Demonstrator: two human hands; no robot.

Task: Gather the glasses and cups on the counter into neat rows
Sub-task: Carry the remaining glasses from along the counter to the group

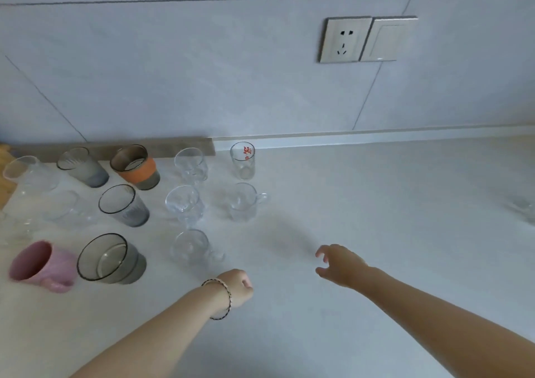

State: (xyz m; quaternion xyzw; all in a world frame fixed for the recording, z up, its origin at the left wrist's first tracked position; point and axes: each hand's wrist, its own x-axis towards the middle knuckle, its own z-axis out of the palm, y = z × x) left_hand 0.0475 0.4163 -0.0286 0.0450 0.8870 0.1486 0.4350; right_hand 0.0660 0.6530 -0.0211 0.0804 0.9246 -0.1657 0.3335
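Note:
Several glasses and cups stand in rows on the pale counter (376, 204) at the left. Among them are a clear glass with red print (242, 160), a clear handled cup (241, 202), a glass with an orange band (134, 166), smoky grey glasses (123, 205) (110, 259), a pink mug (40, 264) and a clear cup (191, 247) nearest me. One more clear glass (522, 208) sits apart at the far right edge. My left hand (236, 286), with a bracelet on its wrist, is curled into a fist holding nothing. My right hand (338, 264) hovers with its fingers apart, empty.
A tiled wall rises behind the counter, carrying a socket (344, 39) and a switch (389, 38). A grey strip (162, 146) runs along the wall behind the glasses. A wooden edge (4, 175) shows at the far left.

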